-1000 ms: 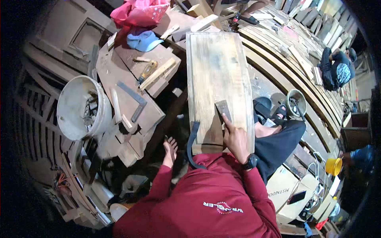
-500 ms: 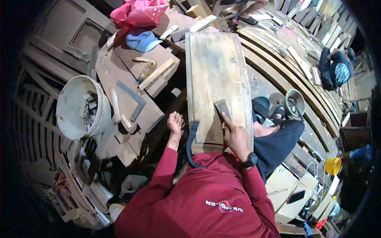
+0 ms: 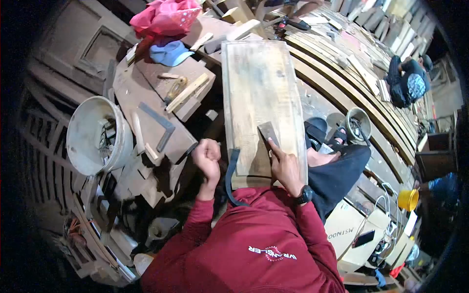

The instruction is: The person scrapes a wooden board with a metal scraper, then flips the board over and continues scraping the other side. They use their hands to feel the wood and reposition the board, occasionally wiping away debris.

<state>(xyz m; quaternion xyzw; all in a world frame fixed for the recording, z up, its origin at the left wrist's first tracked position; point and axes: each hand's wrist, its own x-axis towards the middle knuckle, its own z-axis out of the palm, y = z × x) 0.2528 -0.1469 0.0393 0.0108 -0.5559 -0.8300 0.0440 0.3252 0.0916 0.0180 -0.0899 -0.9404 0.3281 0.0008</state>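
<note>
A long pale wooden panel (image 3: 261,85), with darker smudges and a raised border, lies lengthwise in front of my torso. My right hand (image 3: 287,168) is closed on a flat dark scraper (image 3: 267,131), its index finger stretched along the blade, over the panel's lower part. Left of the panel, my left hand (image 3: 207,158) is raised with curled fingers. A small dark thing shows beside it, too unclear to name. A dark curved strap (image 3: 230,177) hangs over the panel's lower left edge.
On the bench (image 3: 132,85) at left lie a metal square (image 3: 159,126), a hand tool (image 3: 176,89) and a blue cap (image 3: 170,52). A white bucket (image 3: 73,141) stands beside it. Another person (image 3: 408,83) crouches at upper right. A grey bucket (image 3: 359,119) holds scraps.
My left hand has moved left and is turned, and a dark thing now shows beside it. My right hand and the scraper stay on the panel. The whole view has shifted slightly.
</note>
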